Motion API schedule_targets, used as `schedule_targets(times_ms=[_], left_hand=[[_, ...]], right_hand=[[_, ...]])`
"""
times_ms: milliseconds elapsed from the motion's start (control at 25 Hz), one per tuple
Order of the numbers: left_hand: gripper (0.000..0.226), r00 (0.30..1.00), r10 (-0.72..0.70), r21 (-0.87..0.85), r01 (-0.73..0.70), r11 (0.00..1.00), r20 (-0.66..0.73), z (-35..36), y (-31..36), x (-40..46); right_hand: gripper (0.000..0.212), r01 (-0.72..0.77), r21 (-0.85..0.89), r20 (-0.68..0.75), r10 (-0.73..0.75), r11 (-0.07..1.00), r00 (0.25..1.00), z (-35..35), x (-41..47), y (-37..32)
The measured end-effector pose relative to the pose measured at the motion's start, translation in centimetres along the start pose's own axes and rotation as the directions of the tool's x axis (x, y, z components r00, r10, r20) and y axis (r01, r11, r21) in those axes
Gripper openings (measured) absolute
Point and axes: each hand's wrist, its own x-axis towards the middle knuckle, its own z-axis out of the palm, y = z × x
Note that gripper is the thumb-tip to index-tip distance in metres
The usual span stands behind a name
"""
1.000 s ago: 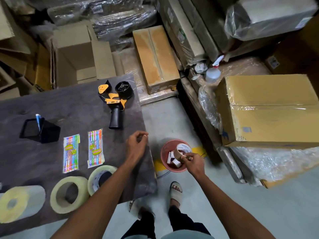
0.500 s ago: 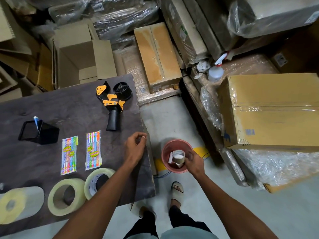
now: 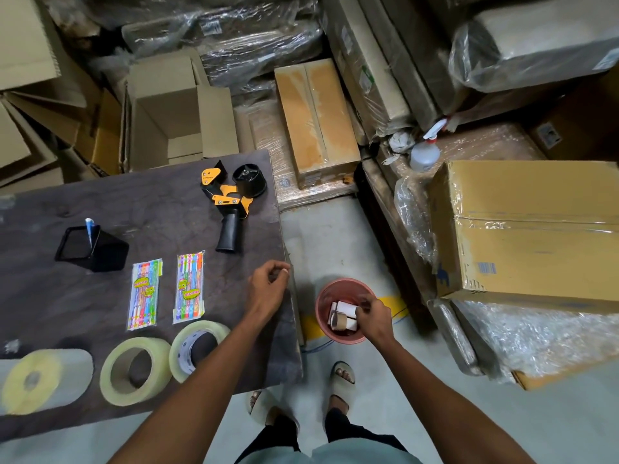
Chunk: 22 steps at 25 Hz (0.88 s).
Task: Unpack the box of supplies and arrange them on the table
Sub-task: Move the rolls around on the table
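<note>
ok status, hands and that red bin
Right hand down in the red bin on the floor, fingers at the white pieces. Left hand loosely curled, empty, over the table edge. Nothing blocking.

Lying flat on the dark table (image 3: 100, 202): black-and-orange tape dispenser (image 3: 231, 202) at far right, handle pointing near; black square pen holder (image 3: 92, 249) at left; two colourful pencil packs (image 3: 144, 294) (image 3: 189, 287) side by side; clear tape rolls (image 3: 135, 370) (image 3: 197, 346) touching at near edge; yellowish roll (image 3: 31, 381) at near left.
</note>
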Motion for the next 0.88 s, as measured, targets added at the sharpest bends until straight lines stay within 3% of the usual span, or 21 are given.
schedule_targets(times_ms=[280,600,880], left_hand=[[0.029,0.999,-0.036,-0.07,0.035,0.997,-0.011,-1.7,0.7,-1.1],[0.018,1.0,-0.011,-0.117,0.008,0.993,-0.026,-5.7,0.5,-3.6],[0.013,0.997,0.067,-0.108,-0.071,0.992,-0.042,-13.1,-0.8,-7.4]], right_hand=[[0.017,0.064,0.035,-0.019,-0.063,0.997,0.998,0.5,-1.0,-2.2],[0.017,0.244,0.284,-0.064,-0.235,0.927,0.97,1.1,-5.7,-8.2],[0.017,0.39,0.35,-0.104,-0.378,0.852,0.92,6.3,-11.3,-14.2]])
